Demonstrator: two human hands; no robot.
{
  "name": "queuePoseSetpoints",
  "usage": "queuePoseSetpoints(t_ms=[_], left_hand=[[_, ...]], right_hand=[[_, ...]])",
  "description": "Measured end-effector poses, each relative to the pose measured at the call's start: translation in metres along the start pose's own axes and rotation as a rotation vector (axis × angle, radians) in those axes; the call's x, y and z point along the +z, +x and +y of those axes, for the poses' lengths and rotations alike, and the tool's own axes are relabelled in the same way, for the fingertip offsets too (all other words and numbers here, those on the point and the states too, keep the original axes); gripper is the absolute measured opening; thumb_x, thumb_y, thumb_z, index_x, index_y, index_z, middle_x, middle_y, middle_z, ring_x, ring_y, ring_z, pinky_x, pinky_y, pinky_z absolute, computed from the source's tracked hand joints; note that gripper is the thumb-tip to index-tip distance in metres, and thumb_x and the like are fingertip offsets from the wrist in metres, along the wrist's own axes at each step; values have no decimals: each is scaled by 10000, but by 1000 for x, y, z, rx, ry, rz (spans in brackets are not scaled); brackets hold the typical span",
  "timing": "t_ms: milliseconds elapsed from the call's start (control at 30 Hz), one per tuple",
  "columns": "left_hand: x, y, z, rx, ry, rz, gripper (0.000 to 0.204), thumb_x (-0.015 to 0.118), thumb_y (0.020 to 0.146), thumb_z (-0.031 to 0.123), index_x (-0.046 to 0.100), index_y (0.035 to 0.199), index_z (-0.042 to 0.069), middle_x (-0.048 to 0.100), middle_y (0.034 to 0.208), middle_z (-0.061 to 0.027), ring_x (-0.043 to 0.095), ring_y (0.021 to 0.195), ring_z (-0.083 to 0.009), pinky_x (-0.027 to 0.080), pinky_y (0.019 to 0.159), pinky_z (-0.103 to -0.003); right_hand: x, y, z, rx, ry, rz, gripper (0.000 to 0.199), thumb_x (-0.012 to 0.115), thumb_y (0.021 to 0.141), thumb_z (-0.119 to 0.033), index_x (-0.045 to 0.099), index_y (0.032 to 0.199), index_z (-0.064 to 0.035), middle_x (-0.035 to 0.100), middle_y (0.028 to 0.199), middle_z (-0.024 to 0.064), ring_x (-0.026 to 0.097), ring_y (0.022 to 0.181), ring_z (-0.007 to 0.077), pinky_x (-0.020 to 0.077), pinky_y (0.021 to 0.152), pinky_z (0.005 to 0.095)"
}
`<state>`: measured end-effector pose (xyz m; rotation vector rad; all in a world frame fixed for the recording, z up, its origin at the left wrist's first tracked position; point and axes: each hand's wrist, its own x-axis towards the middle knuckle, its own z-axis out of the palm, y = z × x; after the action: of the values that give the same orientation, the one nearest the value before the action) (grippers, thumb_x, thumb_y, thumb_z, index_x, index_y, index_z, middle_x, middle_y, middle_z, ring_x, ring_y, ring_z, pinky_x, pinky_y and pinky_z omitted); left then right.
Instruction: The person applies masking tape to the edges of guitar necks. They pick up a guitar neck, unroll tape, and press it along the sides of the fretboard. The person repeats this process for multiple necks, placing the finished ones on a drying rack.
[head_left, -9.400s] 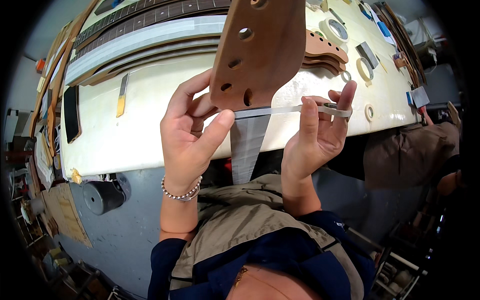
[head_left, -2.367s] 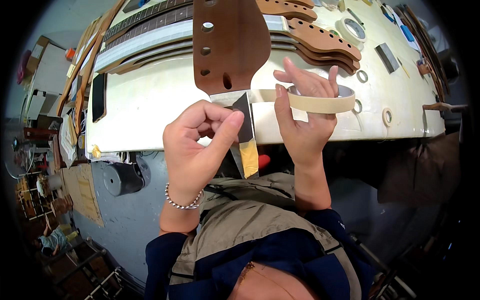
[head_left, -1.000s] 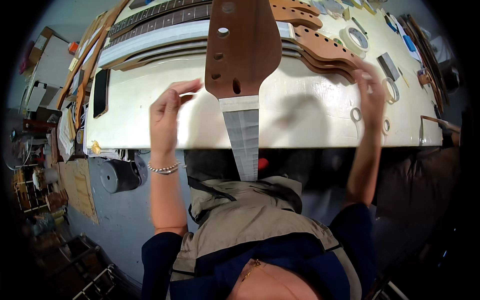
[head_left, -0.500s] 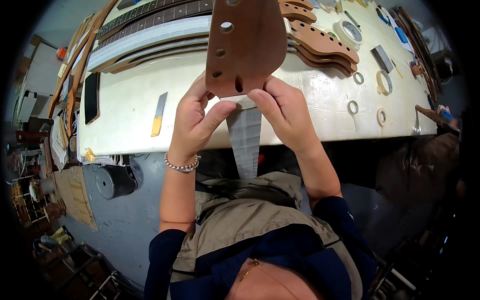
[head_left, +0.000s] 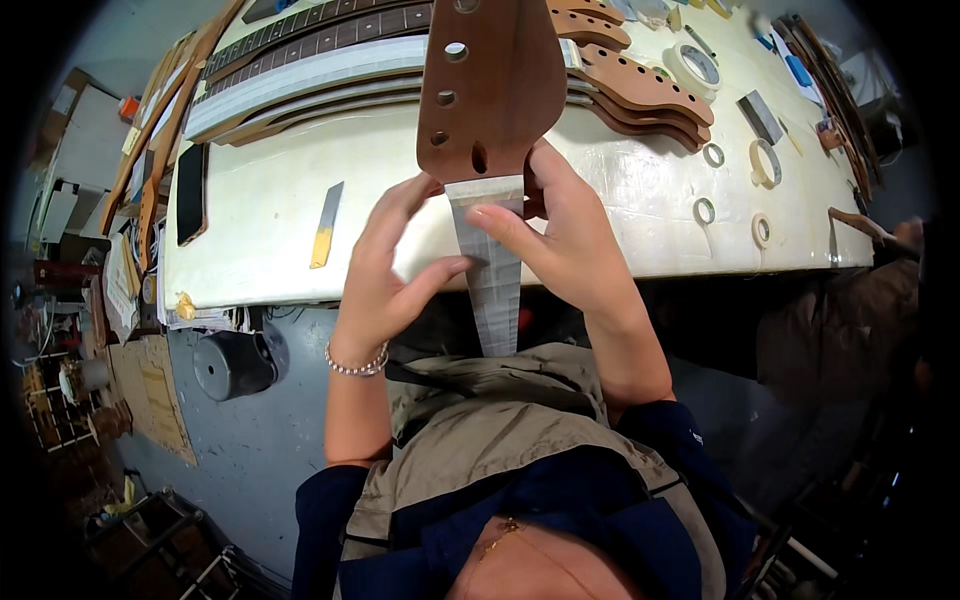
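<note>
A guitar neck (head_left: 492,105) points toward me, its brown headstock with a row of tuner holes upright above the table edge. Its fingerboard is wrapped in grey tape (head_left: 495,290) and tapers down toward my apron; a pale strip of tape (head_left: 485,190) crosses it just below the headstock. My right hand (head_left: 570,240) is closed around the neck there, thumb on the taped face and fingers behind it. On the other side, my left hand (head_left: 385,255) is open, thumb and fingers apart, with the thumb tip at the tape's edge and the fingertips near the headstock's lower corner.
More guitar necks (head_left: 320,90) lie stacked across the back of the white table (head_left: 270,200). A yellow-handled blade (head_left: 326,225) and a black phone (head_left: 192,195) are at left. Tape rolls (head_left: 766,163) and a grey block (head_left: 760,117) sit at right. A black stool (head_left: 232,365) stands below.
My left hand has loosened from the pale strip, and its thumb has moved down. My right thumb has shifted slightly lower onto the grey tape. The strip now lies flat across the neck.
</note>
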<state>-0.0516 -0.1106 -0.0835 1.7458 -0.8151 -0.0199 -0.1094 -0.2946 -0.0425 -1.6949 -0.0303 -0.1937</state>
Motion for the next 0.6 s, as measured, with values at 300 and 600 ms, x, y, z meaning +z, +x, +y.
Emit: queuePoseSetpoints(t_ms=[300,600], left_hand=[[-45,-41,-51,5,975,168,425,602,846,187,499,1238,58,512,1256,-126,479,1165,-305,258,1043,-527],[-34,-25,-7,784,947,488,674,671,786,427,331,1316,189,376,1365,-137,224,1332,-368,-38,1084,-557]], right_hand=[[33,-51,70,98,117,-61,400,539,898,-146,371,1200,55,615,1054,150,567,1016,180,420,906,323],[38,-41,-15,-406,-473,262,393,601,840,-67,420,1170,45,622,929,151,645,796,245,506,675,306]])
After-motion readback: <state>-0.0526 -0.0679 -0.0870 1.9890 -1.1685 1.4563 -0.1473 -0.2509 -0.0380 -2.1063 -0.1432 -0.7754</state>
